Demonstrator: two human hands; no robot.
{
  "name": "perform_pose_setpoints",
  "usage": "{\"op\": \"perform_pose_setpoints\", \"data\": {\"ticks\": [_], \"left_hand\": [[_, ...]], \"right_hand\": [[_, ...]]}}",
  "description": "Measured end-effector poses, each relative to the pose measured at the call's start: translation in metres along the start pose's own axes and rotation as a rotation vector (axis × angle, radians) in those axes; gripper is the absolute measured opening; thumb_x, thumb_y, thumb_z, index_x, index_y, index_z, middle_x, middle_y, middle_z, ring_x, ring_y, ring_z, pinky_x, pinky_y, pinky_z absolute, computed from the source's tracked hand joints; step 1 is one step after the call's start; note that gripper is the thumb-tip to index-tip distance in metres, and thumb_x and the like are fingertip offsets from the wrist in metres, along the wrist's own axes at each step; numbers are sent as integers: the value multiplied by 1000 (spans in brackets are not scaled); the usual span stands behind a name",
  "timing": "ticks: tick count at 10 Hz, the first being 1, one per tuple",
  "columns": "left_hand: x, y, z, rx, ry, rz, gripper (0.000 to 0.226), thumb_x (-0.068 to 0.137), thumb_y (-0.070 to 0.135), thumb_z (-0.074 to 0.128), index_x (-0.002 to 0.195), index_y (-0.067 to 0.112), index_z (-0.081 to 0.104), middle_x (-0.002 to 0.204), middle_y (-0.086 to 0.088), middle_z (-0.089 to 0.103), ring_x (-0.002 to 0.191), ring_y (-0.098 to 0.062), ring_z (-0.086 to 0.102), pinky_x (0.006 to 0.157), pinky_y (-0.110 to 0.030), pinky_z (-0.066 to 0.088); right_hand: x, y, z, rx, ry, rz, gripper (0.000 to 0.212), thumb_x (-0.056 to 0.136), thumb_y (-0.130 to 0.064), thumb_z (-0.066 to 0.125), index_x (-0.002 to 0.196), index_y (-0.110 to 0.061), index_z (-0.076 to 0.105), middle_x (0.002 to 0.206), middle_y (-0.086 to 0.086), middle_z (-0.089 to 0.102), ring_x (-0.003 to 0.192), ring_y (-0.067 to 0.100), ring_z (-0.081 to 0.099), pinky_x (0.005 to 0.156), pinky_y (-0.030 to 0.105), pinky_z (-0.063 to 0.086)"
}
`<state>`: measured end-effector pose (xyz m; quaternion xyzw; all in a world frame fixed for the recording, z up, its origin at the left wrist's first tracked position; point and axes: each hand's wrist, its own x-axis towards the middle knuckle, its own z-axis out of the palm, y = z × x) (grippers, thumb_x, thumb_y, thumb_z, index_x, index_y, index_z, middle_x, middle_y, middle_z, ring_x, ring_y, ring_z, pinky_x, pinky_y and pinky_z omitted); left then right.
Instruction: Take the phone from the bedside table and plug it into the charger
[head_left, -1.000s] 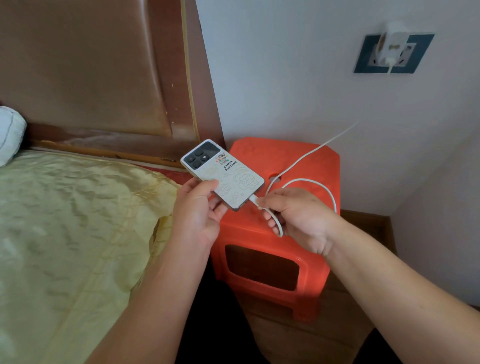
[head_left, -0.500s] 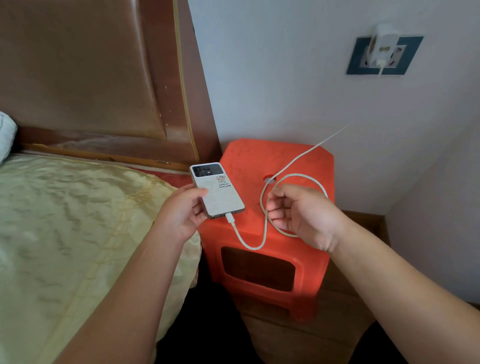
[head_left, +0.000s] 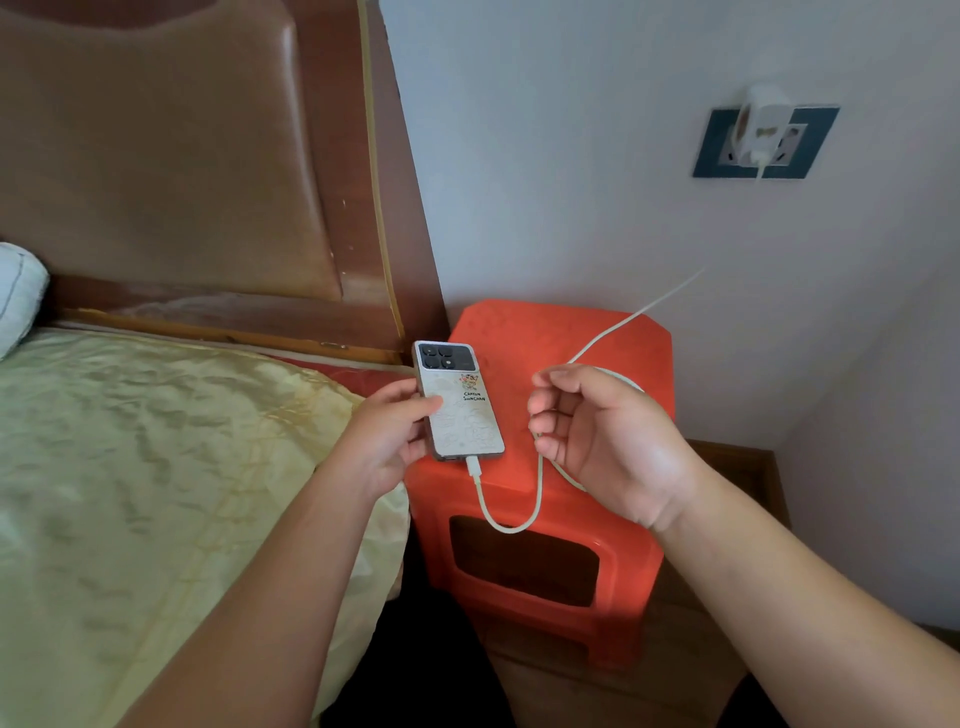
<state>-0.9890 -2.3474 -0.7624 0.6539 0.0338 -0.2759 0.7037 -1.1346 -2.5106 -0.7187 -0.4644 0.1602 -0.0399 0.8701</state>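
While cable (head_left: 511, 522) stays plugged in, phone (head_left: 460, 410) in left hand (head_left: 387, 441) grip, right hand (head_left: 605, 441) loosely open beside it.

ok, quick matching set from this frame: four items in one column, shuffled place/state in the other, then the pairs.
Items:
1. phone
2. wall charger
3. cable plug
4. right hand

States:
A. seated in the wall socket
B. half curled above the stool, gripping nothing
C. face down on the orange stool, held at its edge by the left hand
D. inserted in the phone's bottom port

Pairs: 1-C, 2-A, 3-D, 4-B
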Motion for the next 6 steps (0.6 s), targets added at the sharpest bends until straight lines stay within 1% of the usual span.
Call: {"op": "perform_pose_setpoints", "data": {"ticks": [1,2,3,4,5,6], "left_hand": [[1,-1,-2,194,77,47,21,86,-1,66,106,5,66,98,-13,75,78,-21,76,56,-30,59],[1,-2,-4,340,142,89,25,83,2,72,107,5,64,97,-12,74,80,-22,74,61,-30,60],[0,-2,-2,429,188,131,18,85,13,70,103,9,66,97,-8,74,83,-21,72,61,-29,60],[-9,1,0,491,265,197,10,88,30,64,91,21,67,92,0,72,81,-17,69,55,-25,55],[-19,5,0,428,210,226,12,87,32,61,93,25,68,93,2,72,83,-17,70,58,-26,56],[-38,19,3,349,128,264,12,84,33,64,92,29,72,89,4,75,79,-15,72,62,-27,59]], "right_hand": [[2,2,2,-3,7,-3,17,90,-15,50,84,-15,65,69,1,62,58,13,56,55,24,45],[4,4,1,-8,22,-4,16,90,-14,50,85,-14,65,69,1,62,58,13,56,56,25,45],[5,4,-1,-8,23,0,15,90,-15,50,86,-14,65,69,1,61,58,13,56,56,25,45],[5,1,-4,3,-2,-5,17,90,-17,50,85,-15,65,69,0,62,59,13,57,58,25,44],[2,-3,-2,25,-40,2,17,90,-17,50,84,-15,66,69,0,63,59,13,58,60,26,44],[-6,-15,5,46,-39,17,17,90,-18,49,85,-15,66,71,1,63,60,13,57,61,27,43]]}}
